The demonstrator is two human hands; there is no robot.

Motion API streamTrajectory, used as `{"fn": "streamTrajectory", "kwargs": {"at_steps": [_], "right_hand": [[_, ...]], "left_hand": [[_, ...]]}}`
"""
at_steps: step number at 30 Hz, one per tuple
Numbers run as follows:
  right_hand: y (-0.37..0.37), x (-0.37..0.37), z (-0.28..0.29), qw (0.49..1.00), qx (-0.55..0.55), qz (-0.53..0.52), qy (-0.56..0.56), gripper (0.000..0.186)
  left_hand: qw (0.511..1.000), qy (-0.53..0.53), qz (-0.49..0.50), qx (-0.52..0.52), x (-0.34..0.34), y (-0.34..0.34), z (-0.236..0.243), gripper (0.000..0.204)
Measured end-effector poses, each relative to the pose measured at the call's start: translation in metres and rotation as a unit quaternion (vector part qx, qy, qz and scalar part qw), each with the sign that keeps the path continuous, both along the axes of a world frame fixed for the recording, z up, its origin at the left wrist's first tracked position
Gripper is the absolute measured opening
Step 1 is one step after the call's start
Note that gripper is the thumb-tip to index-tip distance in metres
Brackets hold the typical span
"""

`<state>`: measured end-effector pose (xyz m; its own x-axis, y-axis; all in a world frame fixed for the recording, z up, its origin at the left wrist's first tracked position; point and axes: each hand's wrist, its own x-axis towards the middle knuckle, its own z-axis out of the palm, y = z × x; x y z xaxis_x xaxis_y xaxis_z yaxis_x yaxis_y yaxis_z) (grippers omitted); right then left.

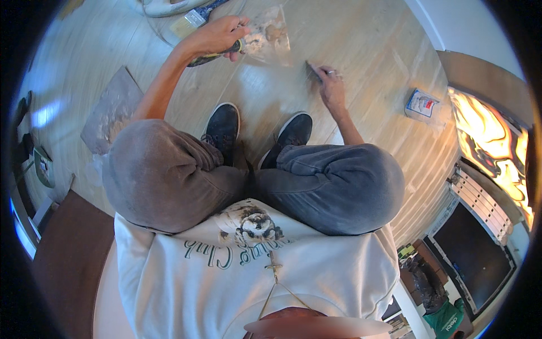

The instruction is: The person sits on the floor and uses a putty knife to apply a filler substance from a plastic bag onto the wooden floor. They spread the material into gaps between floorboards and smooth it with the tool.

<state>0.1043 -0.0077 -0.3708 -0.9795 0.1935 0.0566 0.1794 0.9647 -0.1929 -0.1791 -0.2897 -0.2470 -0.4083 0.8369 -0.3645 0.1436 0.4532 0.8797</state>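
My left hand (224, 38) is closed round the dark-and-yellow handle of a wide putty knife (274, 37). Its broad blade, smeared with white and brown filler, points right and hangs above the wood-look floor. Lower and to the right, my right hand (333, 90) reaches down to the floor, a ring on one finger. Its fingers pinch a small, thin, dark piece (312, 69), whose kind I cannot make out; its tip is at or close to the floor. My shoes (223, 127) stand just below, between my bent knees.
A paintbrush (195, 18) lies at the upper left beside a hose (164, 7). A dusty grey sheet (113, 107) is on the floor left of my knee. To the right stand a small blue-and-white package (422, 105), a glowing screen (491, 141) and a dark panel (471, 254).
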Motion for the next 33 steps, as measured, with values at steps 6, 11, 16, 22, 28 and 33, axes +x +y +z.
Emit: {"fn": "streamTrajectory", "kwargs": {"at_steps": [6, 11, 16, 22, 28, 33], "right_hand": [[0.01, 0.038, -0.006, 0.994, -0.039, 0.046, -0.091, 0.055], [0.056, -0.012, -0.01, 0.994, -0.088, -0.067, 0.009, 0.048], [0.022, -0.016, -0.012, 0.998, -0.043, -0.043, -0.01, 0.041], [0.003, 0.021, -0.002, 0.97, -0.237, -0.007, -0.054, 0.033], [-0.052, -0.025, 0.124, 0.827, -0.53, -0.1, 0.161, 0.029], [-0.092, -0.046, 0.131, 0.895, -0.343, 0.016, 0.283, 0.041]], "left_hand": [[1.0, 0.01, 0.017, 0.004, 0.003, -0.002, 0.003, 0.058], [1.0, -0.005, -0.009, 0.016, 0.0, 0.001, 0.003, 0.056], [1.0, -0.015, 0.017, -0.016, 0.001, -0.006, 0.005, 0.061], [0.999, -0.041, 0.019, 0.001, 0.0, -0.001, 0.001, 0.064], [0.995, -0.102, 0.009, 0.013, 0.002, -0.007, 0.003, 0.05], [0.984, -0.168, -0.015, 0.064, 0.003, -0.001, 0.025, 0.055]]}}
